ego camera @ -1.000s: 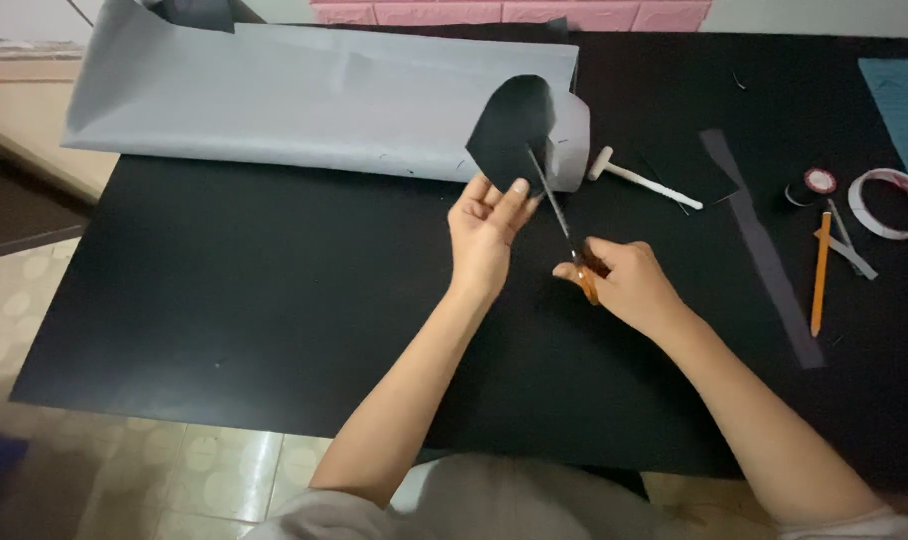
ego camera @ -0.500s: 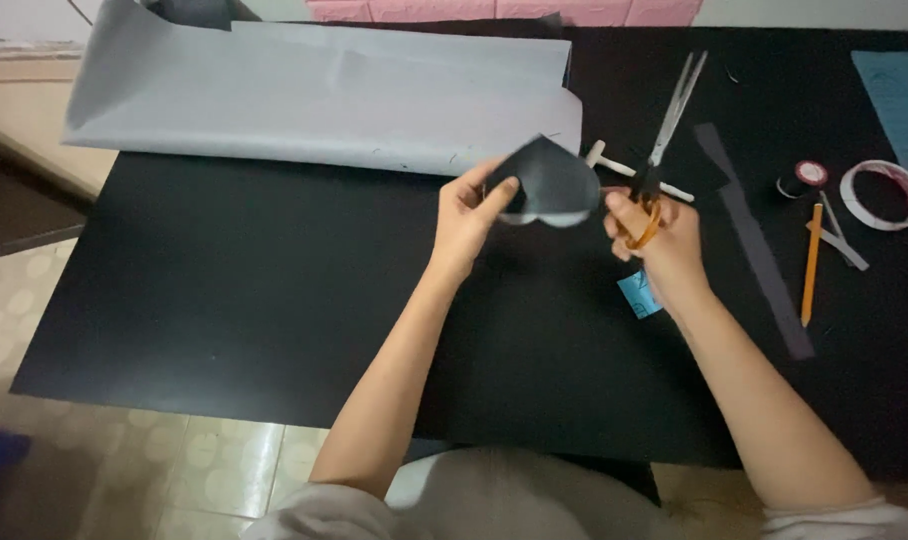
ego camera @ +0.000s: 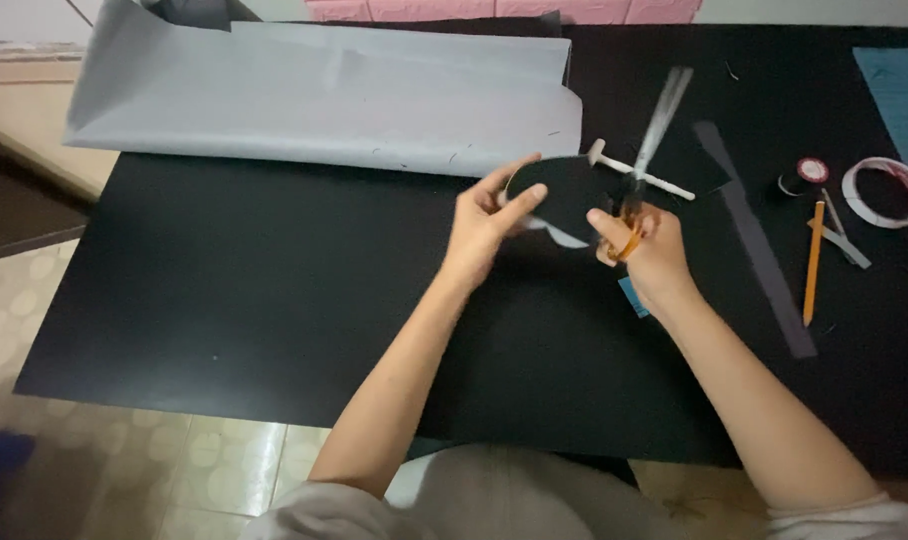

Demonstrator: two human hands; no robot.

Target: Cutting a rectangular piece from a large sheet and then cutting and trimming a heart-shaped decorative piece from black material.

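Note:
My left hand pinches a rounded piece of black paper with a pale underside, held just above the black table. My right hand grips orange-handled scissors, whose blurred blades point up and away, beside the paper's right edge. The two hands are close together over the middle of the table.
A large grey sheet lies curled across the back left. A small white mallet-like tool lies behind the hands. To the right are a grey paper strip, an orange pencil, a tape ring, a small roll and a blue sheet.
The black piece has been turned and lowered from upright to nearly flat. The scissors left the paper's edge and swung so the blades point up and away.

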